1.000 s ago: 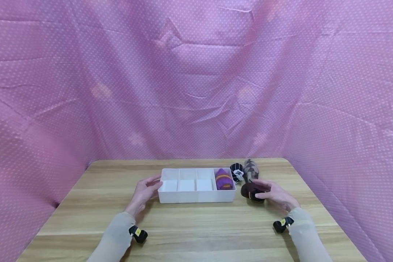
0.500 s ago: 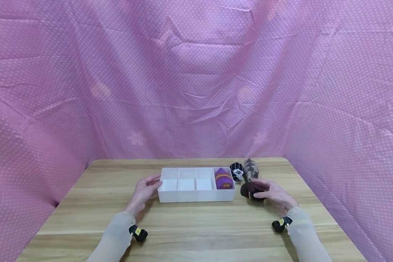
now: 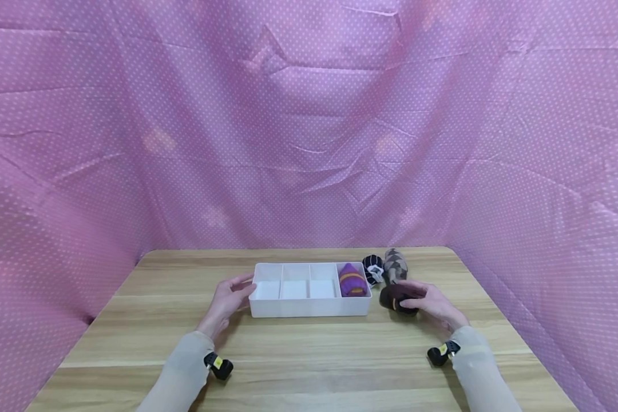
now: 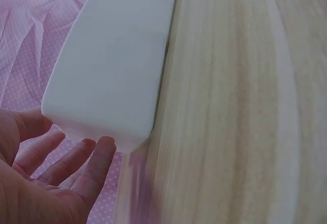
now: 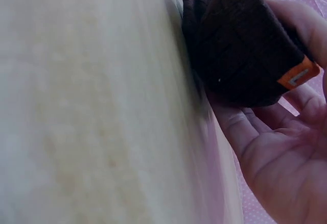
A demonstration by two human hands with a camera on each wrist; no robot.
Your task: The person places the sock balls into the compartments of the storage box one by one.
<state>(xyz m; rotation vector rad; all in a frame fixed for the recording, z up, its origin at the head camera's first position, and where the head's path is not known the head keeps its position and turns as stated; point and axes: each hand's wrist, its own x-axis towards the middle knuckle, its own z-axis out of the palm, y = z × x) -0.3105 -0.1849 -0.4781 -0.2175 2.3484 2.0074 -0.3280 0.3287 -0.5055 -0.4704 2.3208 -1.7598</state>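
Note:
My left hand (image 3: 229, 302) is at the left end of a white box (image 3: 309, 309) with compartments in a row. In the left wrist view its fingertips (image 4: 104, 145) touch the end wall, and the thumb lies at the rim corner. My right hand (image 3: 435, 304) grips a dark brown rolled sock (image 5: 245, 48) with an orange tag, low over the table to the right of the box. Thumb and fingers are on opposite sides of it. A purple rolled sock (image 3: 352, 280) with orange stripes sits in the rightmost compartment; the other compartments hold nothing.
Just behind the brown sock lie a grey-brown patterned rolled sock (image 3: 395, 265) and a black rolled sock (image 3: 373, 270) with white stripes, near the box's right end. A pink dotted cloth (image 3: 309, 143) hangs around the wooden table (image 3: 309, 366).
Almost nothing differs. Both hands stay in place, the left at the box and the right on the brown sock, which turns slightly in the fingers. The view shifts a little.

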